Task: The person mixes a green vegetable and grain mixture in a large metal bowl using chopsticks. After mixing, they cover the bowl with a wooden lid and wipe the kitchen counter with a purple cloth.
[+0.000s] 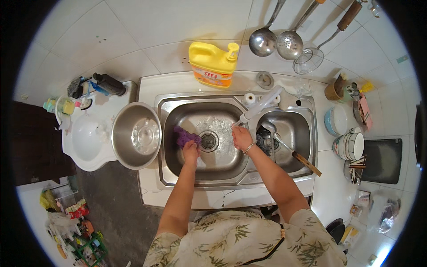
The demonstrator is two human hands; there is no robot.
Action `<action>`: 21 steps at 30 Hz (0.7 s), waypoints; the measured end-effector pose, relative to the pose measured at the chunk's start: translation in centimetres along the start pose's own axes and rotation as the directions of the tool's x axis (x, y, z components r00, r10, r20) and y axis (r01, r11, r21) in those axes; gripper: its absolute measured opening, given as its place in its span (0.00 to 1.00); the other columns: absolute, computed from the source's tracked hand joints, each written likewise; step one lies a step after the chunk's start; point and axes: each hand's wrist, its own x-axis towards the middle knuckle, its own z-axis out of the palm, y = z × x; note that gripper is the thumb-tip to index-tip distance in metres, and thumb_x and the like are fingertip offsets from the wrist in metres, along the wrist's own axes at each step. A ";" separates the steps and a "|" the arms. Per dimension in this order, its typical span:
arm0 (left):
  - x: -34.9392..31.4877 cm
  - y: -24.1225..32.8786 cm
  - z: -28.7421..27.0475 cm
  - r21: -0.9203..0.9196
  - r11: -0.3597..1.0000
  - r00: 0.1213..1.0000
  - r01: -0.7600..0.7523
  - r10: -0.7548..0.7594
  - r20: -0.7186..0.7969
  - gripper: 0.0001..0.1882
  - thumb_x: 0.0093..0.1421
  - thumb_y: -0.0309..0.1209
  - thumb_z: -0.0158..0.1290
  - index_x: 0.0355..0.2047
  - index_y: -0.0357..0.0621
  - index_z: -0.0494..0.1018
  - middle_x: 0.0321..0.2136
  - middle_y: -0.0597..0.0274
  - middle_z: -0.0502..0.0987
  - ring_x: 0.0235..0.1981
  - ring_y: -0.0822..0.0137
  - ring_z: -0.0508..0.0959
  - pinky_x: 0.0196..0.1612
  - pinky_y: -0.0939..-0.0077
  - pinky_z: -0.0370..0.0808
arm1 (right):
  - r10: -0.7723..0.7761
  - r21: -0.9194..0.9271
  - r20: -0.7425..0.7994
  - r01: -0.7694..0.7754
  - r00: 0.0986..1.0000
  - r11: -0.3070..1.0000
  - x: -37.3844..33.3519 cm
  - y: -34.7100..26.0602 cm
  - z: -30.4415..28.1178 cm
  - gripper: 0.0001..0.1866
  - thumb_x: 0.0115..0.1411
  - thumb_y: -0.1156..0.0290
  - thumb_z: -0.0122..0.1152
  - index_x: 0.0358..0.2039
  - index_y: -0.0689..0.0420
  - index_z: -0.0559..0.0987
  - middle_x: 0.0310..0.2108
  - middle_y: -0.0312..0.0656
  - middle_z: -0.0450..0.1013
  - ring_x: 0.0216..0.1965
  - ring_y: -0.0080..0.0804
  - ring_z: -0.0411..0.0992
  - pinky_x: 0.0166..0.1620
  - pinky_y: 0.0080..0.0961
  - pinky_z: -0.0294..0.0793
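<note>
My left hand [191, 150] is closed on a purple cloth [184, 136], low inside the large left basin [224, 167] of the steel double sink, beside the round drain [208, 142]. Over the right side of that basin is my right hand [243, 138], just below the end of the pale faucet spout [258, 108]. Its fingers are curled together, and what they hold, if anything, is hidden. A ladle with a wooden handle [306, 163] leans in the smaller right basin, next to a dark scrubber [264, 143].
A large steel bowl [136, 153] stands left of the sink, by a white washbasin [84, 158]. Behind the sink is a yellow detergent jug [213, 66]. Ladles and a strainer [308, 61] hang on the wall. Stacked bowls [355, 146] sit at the right.
</note>
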 end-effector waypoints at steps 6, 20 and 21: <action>1.8 0.5 0.6 0.563 0.826 0.936 -0.024 0.217 -0.278 0.42 0.46 0.29 0.60 0.59 0.46 0.51 0.53 0.50 0.62 0.42 0.52 0.73 0.47 0.61 0.70 | -0.209 -0.379 -0.181 0.128 0.961 0.916 -0.7 2.3 -3.7 0.27 0.61 0.54 0.45 0.13 0.64 0.67 0.08 0.44 0.59 0.11 0.32 0.58 0.19 0.33 0.60; -3.7 7.6 3.1 -0.122 0.984 0.967 -0.131 0.154 0.203 0.10 0.56 0.33 0.52 0.36 0.43 0.71 0.25 0.67 0.74 0.17 0.77 0.70 0.14 0.83 0.63 | -0.261 -0.518 0.104 0.276 0.960 0.809 -7.5 0.0 -6.8 0.16 0.55 0.75 0.46 0.45 0.59 0.71 0.34 0.40 0.72 0.36 0.26 0.69 0.40 0.19 0.68; -4.5 8.9 3.2 -0.139 0.982 0.952 -0.128 0.161 0.260 0.10 0.56 0.33 0.52 0.37 0.44 0.71 0.25 0.67 0.74 0.18 0.76 0.71 0.16 0.83 0.64 | -0.343 -0.584 0.143 0.359 0.929 0.728 -8.4 -0.2 -7.1 0.16 0.55 0.76 0.47 0.45 0.59 0.71 0.32 0.40 0.72 0.34 0.28 0.70 0.37 0.18 0.69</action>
